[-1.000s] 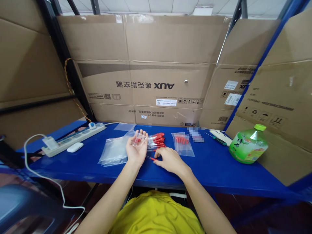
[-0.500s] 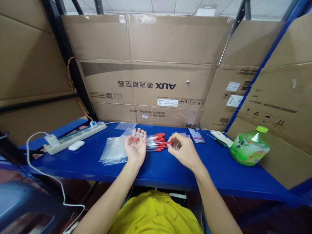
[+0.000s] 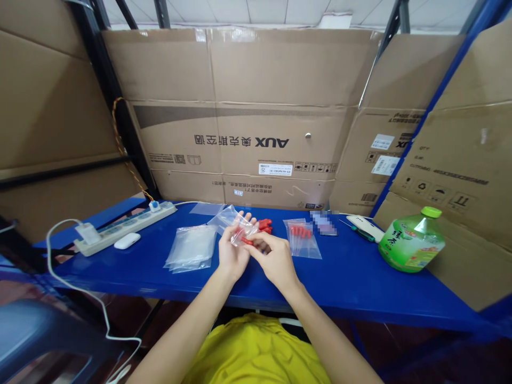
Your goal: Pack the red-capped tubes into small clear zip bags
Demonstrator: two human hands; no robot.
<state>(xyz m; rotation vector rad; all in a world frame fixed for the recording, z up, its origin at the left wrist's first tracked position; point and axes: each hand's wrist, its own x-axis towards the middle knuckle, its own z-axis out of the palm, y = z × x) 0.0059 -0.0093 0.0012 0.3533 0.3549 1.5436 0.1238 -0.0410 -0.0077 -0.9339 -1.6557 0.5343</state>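
My left hand (image 3: 233, 255), palm up with the thumb bent over, holds a clear plastic bag (image 3: 229, 215) that spreads across its fingers. A red piece shows inside or behind the film. The fingertips of my right hand (image 3: 276, 257) pinch a red-ended stick (image 3: 247, 241) at the bag; its thin shaft is hidden by the film and the hands. Behind my hands lies a pile of red-ended sticks (image 3: 264, 226), partly covered. To the right, a filled clear bag (image 3: 304, 246) holds several of these red-ended pieces. A stack of flat clear bags (image 3: 190, 248) lies left of my left hand.
The blue table (image 3: 352, 290) carries a power strip (image 3: 128, 226) and a white case (image 3: 127, 241) on the left. Toward the right are a blurred phone (image 3: 324, 223), a green-handled tool (image 3: 362, 233) and a green drink bottle (image 3: 412, 242). Cardboard (image 3: 248, 69) walls the back.
My right hand has moved left from the pile to the bag in my left hand, bringing a red-ended stick. The filled bag on the right is now uncovered. My left hand has shifted slightly right.
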